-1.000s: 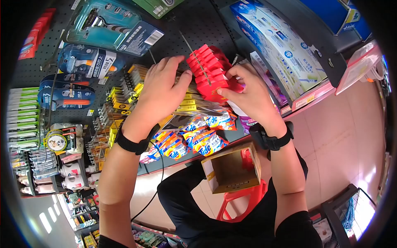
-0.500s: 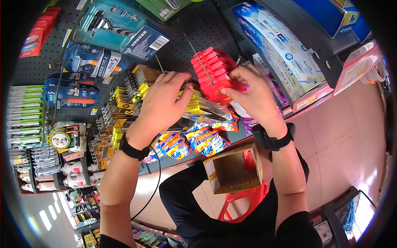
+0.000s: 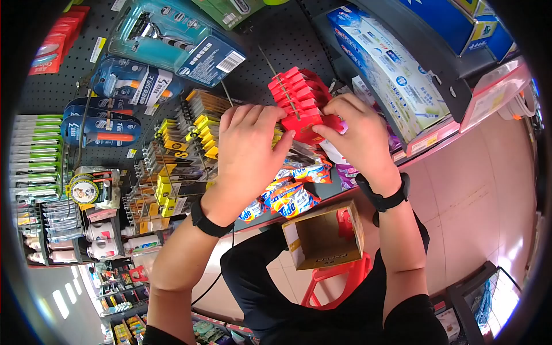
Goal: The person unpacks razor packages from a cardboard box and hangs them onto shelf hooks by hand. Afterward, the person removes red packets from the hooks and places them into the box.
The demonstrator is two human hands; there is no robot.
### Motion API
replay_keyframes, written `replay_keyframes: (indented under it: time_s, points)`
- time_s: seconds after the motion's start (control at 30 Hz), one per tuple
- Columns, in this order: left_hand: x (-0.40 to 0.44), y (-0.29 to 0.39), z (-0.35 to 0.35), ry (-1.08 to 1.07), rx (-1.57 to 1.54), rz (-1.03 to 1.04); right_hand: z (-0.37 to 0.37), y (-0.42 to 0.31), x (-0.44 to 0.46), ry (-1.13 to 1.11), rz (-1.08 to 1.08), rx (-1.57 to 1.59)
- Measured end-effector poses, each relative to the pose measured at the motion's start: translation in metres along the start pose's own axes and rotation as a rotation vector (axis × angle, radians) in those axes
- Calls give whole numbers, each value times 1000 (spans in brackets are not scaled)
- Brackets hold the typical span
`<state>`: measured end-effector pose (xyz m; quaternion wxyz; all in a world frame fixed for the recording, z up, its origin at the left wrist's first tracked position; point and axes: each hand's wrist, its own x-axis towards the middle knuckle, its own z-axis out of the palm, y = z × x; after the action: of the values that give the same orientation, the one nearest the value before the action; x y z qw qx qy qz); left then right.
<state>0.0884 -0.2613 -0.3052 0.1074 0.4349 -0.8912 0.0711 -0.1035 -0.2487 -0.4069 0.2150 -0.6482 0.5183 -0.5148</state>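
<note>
A row of red packets [image 3: 294, 95] hangs on a metal peg in front of me. My right hand [image 3: 359, 135] grips the right side of the front red packet, thumb in front and fingers behind. At that packet's left edge is my left hand [image 3: 248, 152], its thumb and index finger closed on the edge. Yellow-topped packs [image 3: 206, 129] hang on pegs just left of and behind my left hand. Beneath both hands lie orange and blue Tide detergent bags [image 3: 290, 198], partly hidden by my left hand.
An open cardboard box [image 3: 325, 238] sits on a red stool [image 3: 339, 282] between my legs. Toothpaste boxes [image 3: 391, 72] stand on the shelf at right. Blister-packed razors [image 3: 172, 43] hang at upper left. A dark cable [image 3: 210, 287] runs down beside my left arm.
My left hand has moved right, from in front of the yellow-topped packs to the left edge of the red packet. My right hand keeps its grip at nearly the same spot.
</note>
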Motion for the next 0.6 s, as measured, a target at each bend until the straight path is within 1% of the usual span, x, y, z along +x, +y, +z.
replay_keyframes:
  time_s: [0.07,0.17,0.23,0.37,0.43,0.47,0.53,0.6]
  points:
    - [0,1,4,57,38,-6,-2,-1,-1,18,-20,-19]
    - [0,7,4,25,32,-54,-5,-2,-1,-39,11,-24]
    - [-1,7,4,27,23,-63,-7,-2,-1,-88,24,78]
    - [-3,6,7,42,-21,-94,-6,1,-2,-95,13,110]
    - [-4,7,8,52,-42,-101,-8,-1,-4,-161,96,206]
    - [-5,8,7,61,-64,-108,-8,0,-4,-163,94,206]
    - [-6,9,6,69,-54,-98,-8,4,-5,-197,53,340]
    - [-8,11,4,76,-46,-86,-12,6,-6,-237,88,398]
